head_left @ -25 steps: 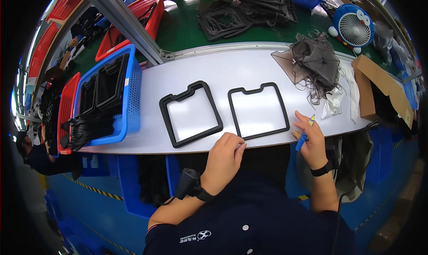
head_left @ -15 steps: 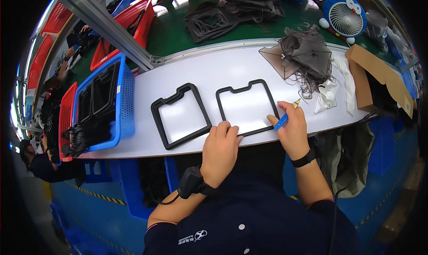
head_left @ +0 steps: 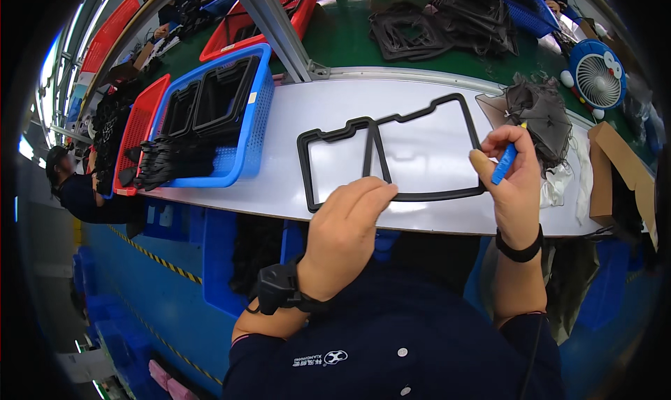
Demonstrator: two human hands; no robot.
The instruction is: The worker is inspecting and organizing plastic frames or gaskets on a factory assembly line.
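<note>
My left hand (head_left: 348, 222) pinches the lower left corner of a thin black frame (head_left: 437, 197) with a notched top edge. This frame is tilted, and its left side overlaps another black notched frame (head_left: 305, 176), which looks like more than one stacked, on the white table. Closed around a short blue tool with a yellow tip (head_left: 504, 164), my right hand (head_left: 518, 190) is at the frame's right side. A tan cover sits on its thumb (head_left: 481, 164). Whether that thumb presses on the frame I cannot tell.
A blue basket (head_left: 260, 120) of black frames stands left, beside a red basket (head_left: 145, 113). Dark mesh pieces (head_left: 542, 113), white cloth (head_left: 557, 185) and a cardboard box (head_left: 618, 166) lie right. Beyond are a metal post (head_left: 269, 26), more mesh (head_left: 409, 33) and a blue fan (head_left: 597, 75).
The frame in my left hand has shifted left and tilted up, and now overlaps the other frame. My right hand has moved up along its side, still holding the blue tool. The view has shifted.
</note>
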